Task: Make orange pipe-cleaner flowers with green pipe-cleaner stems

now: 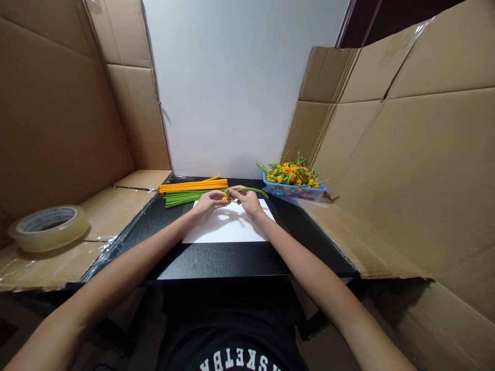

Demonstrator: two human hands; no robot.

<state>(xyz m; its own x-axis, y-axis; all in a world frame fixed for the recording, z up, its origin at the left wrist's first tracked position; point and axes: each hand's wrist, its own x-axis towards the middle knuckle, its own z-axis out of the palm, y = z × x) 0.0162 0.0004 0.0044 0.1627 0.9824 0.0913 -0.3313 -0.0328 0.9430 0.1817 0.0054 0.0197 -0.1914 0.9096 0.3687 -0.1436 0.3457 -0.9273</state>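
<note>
Above a white sheet of paper [222, 226], my two hands meet at a small orange pipe-cleaner ball [227, 199]. The fingers of my left hand [211, 202] are closed around the ball from the left. My right hand [245, 200] pinches a green pipe cleaner [253, 190] whose free end bends out to the right. Its other end reaches the ball, but my fingers hide how the two join. Behind my left hand lie a bundle of green pipe cleaners [180, 198] and a bundle of orange pipe cleaners [193, 185].
A blue basket [297, 192] heaped with orange balls on green stems [292, 172] stands at the back right. Cardboard walls [417, 170] flank the black table [216, 260]. A roll of clear tape [50, 226] rests on cardboard at the left.
</note>
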